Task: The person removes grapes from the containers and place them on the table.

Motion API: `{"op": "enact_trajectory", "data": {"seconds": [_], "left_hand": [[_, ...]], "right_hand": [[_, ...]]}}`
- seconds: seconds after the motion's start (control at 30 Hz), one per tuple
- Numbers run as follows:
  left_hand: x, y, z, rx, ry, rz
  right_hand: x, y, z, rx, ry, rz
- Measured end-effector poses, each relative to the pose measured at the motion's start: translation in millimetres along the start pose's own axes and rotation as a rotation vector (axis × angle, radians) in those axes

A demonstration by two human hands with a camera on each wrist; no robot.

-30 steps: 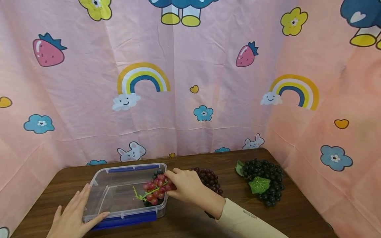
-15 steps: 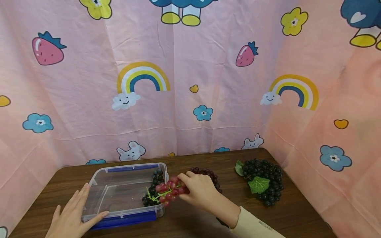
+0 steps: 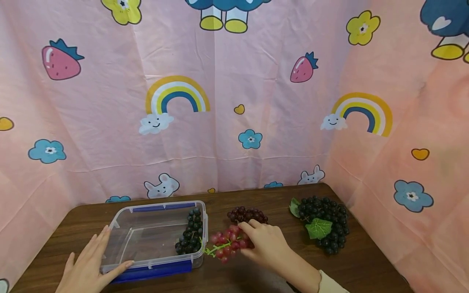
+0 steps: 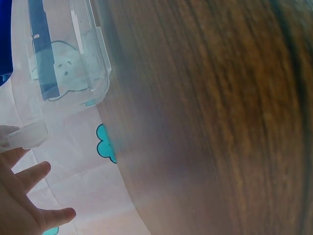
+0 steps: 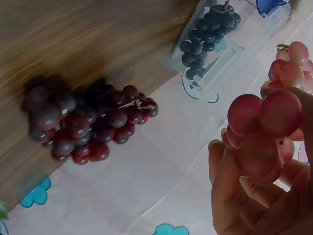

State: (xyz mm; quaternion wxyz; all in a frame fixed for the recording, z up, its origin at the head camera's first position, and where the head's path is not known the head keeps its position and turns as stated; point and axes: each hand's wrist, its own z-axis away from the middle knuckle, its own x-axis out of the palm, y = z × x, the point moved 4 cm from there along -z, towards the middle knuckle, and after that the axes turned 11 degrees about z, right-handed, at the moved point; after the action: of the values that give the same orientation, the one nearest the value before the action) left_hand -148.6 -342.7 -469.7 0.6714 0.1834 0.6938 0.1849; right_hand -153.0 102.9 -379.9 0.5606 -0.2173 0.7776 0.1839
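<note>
The red grapes (image 3: 225,244) have shifted right, out of the box (image 3: 146,246), gripped by the right hand (image 3: 266,244); only their green stem overlaps its right wall. The dark grapes (image 3: 190,232) inside now show almost fully. The left hand (image 3: 86,264) stays spread-fingered at the left end. The right wrist view shows the purple grapes (image 5: 80,122), partly hidden from the head. Bare table (image 3: 287,230) separates them from the black grapes (image 3: 324,215) near the right edge.

That bunch of pinkish-red grapes (image 3: 225,242) is pinched in the right hand (image 3: 265,244), just beside the clear plastic box (image 3: 154,240), its yellow-green stem pointing toward the wall. The box sits open-topped on the bench (image 3: 359,252), blue flaps along both long sides, black grapes (image 3: 191,232) in its right end.
</note>
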Motion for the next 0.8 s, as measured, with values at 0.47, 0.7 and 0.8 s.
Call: {"op": "enact_trajectory", "data": {"seconds": [0.47, 0.7, 0.8], "left_hand": [[3.8, 1.5, 1.7, -0.015, 0.013, -0.023], [4.5, 1.3, 1.1, -0.011, 0.017, -0.023], [2.7, 1.0, 0.6, -0.004, 0.018, -0.024]], "right_hand": [[-9.4, 33.8, 44.0, 0.091, -0.016, -0.061], [-11.5, 49.2, 63.7, 0.132, -0.012, -0.065], [-11.9, 54.7, 71.1, 0.151, -0.018, -0.069]]}}
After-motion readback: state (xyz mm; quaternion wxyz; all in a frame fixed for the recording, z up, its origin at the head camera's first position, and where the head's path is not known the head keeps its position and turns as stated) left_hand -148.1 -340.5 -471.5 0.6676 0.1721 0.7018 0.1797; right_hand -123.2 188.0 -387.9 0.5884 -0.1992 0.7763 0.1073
